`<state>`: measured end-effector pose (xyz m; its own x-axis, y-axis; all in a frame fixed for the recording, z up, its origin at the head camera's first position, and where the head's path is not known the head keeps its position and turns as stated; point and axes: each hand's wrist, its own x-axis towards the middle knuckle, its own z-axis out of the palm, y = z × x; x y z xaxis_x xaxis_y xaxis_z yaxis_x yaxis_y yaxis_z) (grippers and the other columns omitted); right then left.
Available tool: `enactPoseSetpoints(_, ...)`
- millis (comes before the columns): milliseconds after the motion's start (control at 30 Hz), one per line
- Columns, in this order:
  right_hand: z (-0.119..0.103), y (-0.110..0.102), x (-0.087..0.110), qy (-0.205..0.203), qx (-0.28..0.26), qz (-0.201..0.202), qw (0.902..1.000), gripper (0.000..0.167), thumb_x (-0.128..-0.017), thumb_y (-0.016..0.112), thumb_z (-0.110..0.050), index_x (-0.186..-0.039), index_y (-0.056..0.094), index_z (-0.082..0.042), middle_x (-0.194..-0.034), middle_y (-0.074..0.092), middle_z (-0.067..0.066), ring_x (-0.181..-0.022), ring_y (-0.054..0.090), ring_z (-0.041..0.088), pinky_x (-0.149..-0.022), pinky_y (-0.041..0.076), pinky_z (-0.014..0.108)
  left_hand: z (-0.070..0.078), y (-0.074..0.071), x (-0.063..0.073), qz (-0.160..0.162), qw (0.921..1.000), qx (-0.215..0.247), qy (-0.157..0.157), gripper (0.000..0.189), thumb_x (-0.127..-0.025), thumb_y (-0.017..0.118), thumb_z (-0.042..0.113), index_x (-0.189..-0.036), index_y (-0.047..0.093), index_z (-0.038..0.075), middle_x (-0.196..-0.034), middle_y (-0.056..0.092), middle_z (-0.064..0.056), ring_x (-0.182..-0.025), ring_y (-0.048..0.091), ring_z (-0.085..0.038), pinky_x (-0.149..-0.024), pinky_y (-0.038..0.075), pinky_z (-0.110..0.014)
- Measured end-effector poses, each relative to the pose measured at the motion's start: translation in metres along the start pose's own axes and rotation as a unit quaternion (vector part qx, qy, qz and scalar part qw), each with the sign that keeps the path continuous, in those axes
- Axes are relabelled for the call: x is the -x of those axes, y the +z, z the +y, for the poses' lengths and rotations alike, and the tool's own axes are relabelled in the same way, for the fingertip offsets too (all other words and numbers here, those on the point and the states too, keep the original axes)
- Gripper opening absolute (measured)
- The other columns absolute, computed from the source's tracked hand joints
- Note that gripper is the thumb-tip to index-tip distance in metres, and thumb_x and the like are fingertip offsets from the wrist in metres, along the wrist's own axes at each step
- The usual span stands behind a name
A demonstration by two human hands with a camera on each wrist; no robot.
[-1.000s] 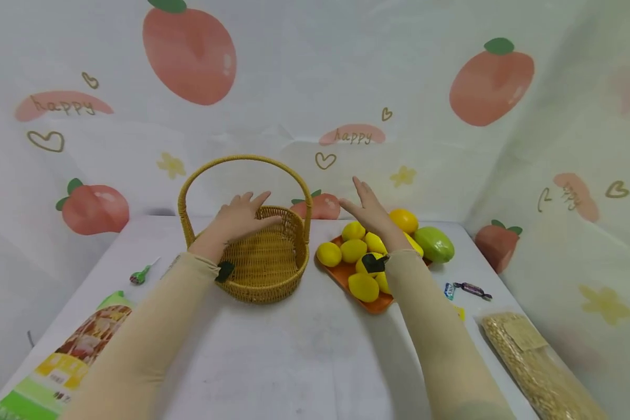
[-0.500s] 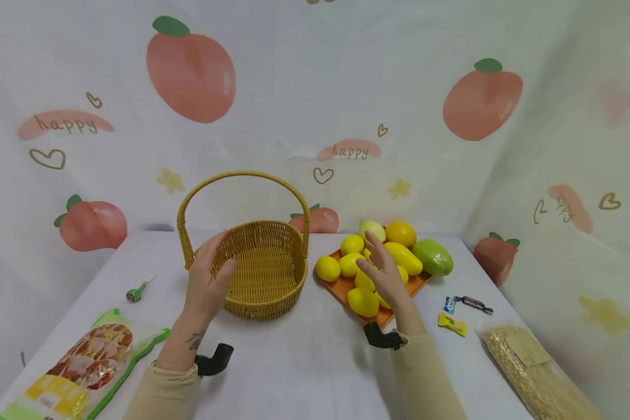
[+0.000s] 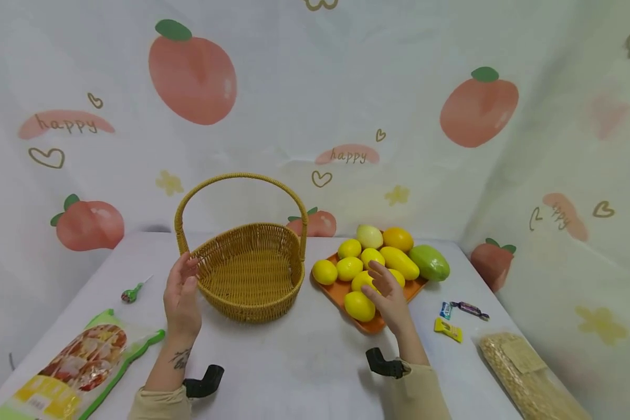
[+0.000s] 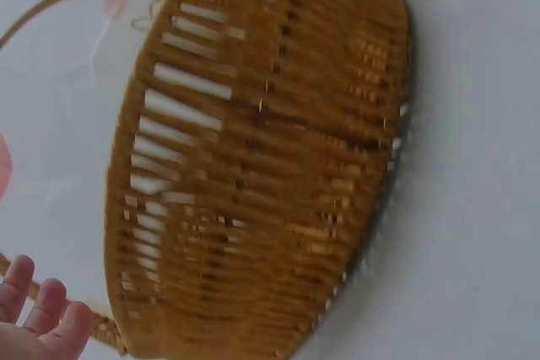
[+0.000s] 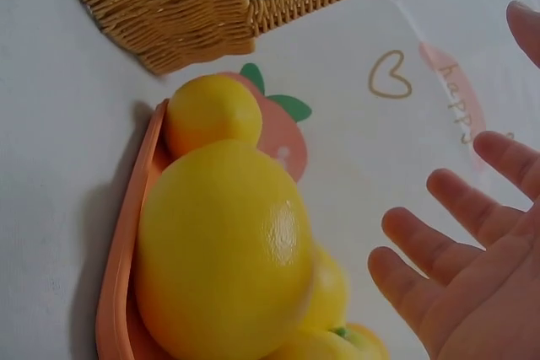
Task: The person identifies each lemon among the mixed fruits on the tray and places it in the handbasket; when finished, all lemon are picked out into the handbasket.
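A wicker basket (image 3: 252,306) with a tall arched handle stands at the back, its bottom showing bare inside. My left hand (image 3: 182,300) is raised with relaxed fingers at the basket's left side, holding nothing. In the left wrist view its fingertips show low at the left, by the basket's handle. To the right lies an orange tray (image 5: 116,301) piled with several lemons (image 3: 360,306), a yellow mango (image 3: 401,262), an orange (image 3: 398,239) and a pale round fruit (image 3: 370,236). My right hand (image 3: 391,300) hovers before the fruit, fingers spread, with nothing in it.
A green papaya-like fruit (image 3: 429,262) lies right of the tray. Wrapped candies (image 3: 448,329) and a bag of grain (image 3: 527,373) lie farther right. On the left are a lollipop (image 3: 131,293) and a printed food bag (image 3: 84,364). A printed curtain (image 3: 273,105) hangs behind.
Both hands have drawn back toward me, from above the basket and fruit to in front of them. The left hand has also moved left. The basket and fruit stay in place.
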<state>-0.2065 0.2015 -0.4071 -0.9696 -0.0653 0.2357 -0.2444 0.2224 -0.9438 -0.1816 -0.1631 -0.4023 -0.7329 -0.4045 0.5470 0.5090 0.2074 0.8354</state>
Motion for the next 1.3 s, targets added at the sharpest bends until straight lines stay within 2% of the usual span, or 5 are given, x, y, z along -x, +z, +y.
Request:
enactPoseSetpoints(300,0.004,-0.002,0.001,0.045,0.002,-0.014,0.9989,0.048,-0.088,0.058,-0.007,-0.134,0.042,-0.005,-0.14,0.04,0.019,-0.129,0.038,0.037,-0.107,0.031,0.051,-0.017,-0.016,-0.01,0.089,0.9915,-0.002,-0.095,0.044,-0.092,0.038,0.016,-0.133,0.048,0.006,-0.113,0.048,0.009,-0.101,0.045,-0.004,-0.082,0.038,-0.017)
enactPoseSetpoints(600,0.01,0.001,0.0,0.07,0.025,-0.032,0.9967,0.048,-0.087,0.062,-0.014,-0.132,0.046,-0.005,-0.135,0.048,0.017,-0.128,0.041,0.033,-0.106,0.034,0.049,-0.021,-0.018,-0.012,0.011,0.9761,0.018,-0.216,0.052,-0.095,0.039,0.019,-0.146,0.029,0.019,-0.15,0.021,-0.004,-0.129,0.031,-0.023,-0.11,0.025,-0.05)
enactPoseSetpoints(700,0.01,0.002,0.0,0.079,0.029,-0.033,0.9959,0.051,-0.086,0.064,-0.016,-0.132,0.047,-0.006,-0.137,0.046,0.017,-0.128,0.041,0.033,-0.107,0.034,0.048,-0.022,-0.016,-0.013,-0.02,0.9711,0.031,-0.236,0.057,-0.096,0.043,0.02,-0.148,0.022,0.023,-0.152,0.015,-0.002,-0.126,0.035,-0.022,-0.108,0.031,-0.037)
enactPoseSetpoints(867,0.013,0.005,-0.001,0.094,0.047,-0.044,0.9935,0.055,-0.084,0.067,-0.018,-0.133,0.046,-0.005,-0.139,0.045,0.018,-0.129,0.04,0.033,-0.109,0.03,0.048,-0.023,-0.013,-0.013,-0.036,0.9666,0.036,-0.251,0.061,-0.095,0.046,0.018,-0.149,0.017,0.025,-0.154,0.012,0.001,-0.129,0.034,-0.028,-0.084,0.04,-0.009)
enactPoseSetpoints(1300,0.015,0.012,-0.003,0.112,0.146,-0.026,0.9826,0.049,-0.075,0.075,-0.015,-0.12,0.056,-0.006,-0.124,0.056,0.01,-0.117,0.046,0.026,-0.106,0.035,0.045,-0.033,-0.011,-0.013,-0.044,0.9644,0.005,-0.261,0.073,-0.09,0.054,0.012,-0.148,0.015,0.031,-0.155,0.009,0.005,-0.131,0.035,-0.033,-0.075,0.042,-0.003)
